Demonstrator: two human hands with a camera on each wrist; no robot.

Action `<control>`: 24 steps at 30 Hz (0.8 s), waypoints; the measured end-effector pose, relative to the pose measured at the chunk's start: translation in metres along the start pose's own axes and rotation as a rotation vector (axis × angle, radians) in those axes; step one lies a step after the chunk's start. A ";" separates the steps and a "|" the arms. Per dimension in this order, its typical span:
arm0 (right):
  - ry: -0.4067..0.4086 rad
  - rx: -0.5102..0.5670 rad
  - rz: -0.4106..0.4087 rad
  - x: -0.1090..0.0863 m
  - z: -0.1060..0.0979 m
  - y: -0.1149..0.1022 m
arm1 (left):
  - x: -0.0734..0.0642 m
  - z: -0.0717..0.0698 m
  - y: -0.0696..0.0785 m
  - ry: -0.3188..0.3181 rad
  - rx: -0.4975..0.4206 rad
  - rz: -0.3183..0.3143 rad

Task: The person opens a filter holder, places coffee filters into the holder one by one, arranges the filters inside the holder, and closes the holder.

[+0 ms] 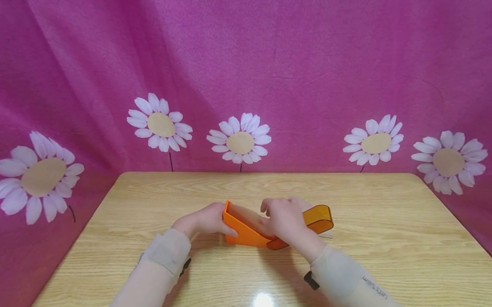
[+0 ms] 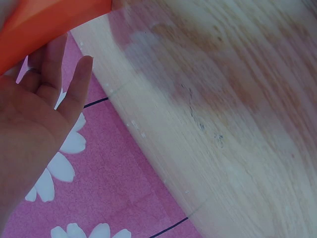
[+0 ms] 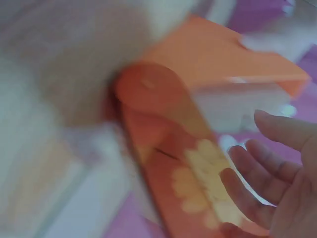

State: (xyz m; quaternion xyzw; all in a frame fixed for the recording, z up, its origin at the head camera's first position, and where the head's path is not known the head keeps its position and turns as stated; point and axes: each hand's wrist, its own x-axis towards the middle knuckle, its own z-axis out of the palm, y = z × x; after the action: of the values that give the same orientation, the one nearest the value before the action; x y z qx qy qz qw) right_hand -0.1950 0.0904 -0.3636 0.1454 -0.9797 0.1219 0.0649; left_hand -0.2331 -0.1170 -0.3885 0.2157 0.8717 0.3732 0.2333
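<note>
An orange plastic box (image 1: 246, 231) with a hinged, see-through amber lid (image 1: 318, 218) is held tilted over the table. The lid is swung out to the right. My left hand (image 1: 209, 220) grips the box's left end, thumb on the near side; in the left wrist view its other fingers (image 2: 52, 67) lie along the orange wall. My right hand (image 1: 288, 219) is between box and lid, over the opening. In the right wrist view its fingers (image 3: 257, 196) are loosely bent and the thumb stands apart. A thin whitish edge (image 1: 327, 235) shows below the lid; its kind is unclear.
The wood-grain table (image 1: 149, 199) spreads around both hands. A pink cloth (image 1: 292, 69) printed with white daisies (image 1: 240, 142) hangs behind and beside it. Each wrist wears a pale band with a black clip (image 1: 311, 280).
</note>
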 end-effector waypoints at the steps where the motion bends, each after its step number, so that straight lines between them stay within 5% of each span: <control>1: 0.004 0.012 0.006 0.000 -0.007 0.001 | 0.000 0.000 0.000 0.003 0.004 -0.005; 6: 0.041 0.101 0.032 -0.003 -0.048 0.016 | 0.001 0.000 -0.002 0.016 0.024 -0.010; 14: 0.055 0.238 0.177 -0.006 -0.094 0.073 | -0.001 0.000 -0.003 0.020 0.010 -0.004; 18: 0.012 0.262 0.236 -0.003 -0.090 0.098 | -0.002 0.000 -0.003 0.021 0.012 -0.001; 24: -0.120 0.220 0.271 0.005 -0.056 0.124 | -0.001 0.001 -0.003 0.009 -0.013 0.001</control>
State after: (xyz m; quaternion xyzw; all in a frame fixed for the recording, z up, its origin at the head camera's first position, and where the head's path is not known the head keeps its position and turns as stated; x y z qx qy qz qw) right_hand -0.2318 0.2187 -0.3363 0.0255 -0.9731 0.2273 -0.0268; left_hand -0.2327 -0.1187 -0.3908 0.2128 0.8701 0.3800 0.2309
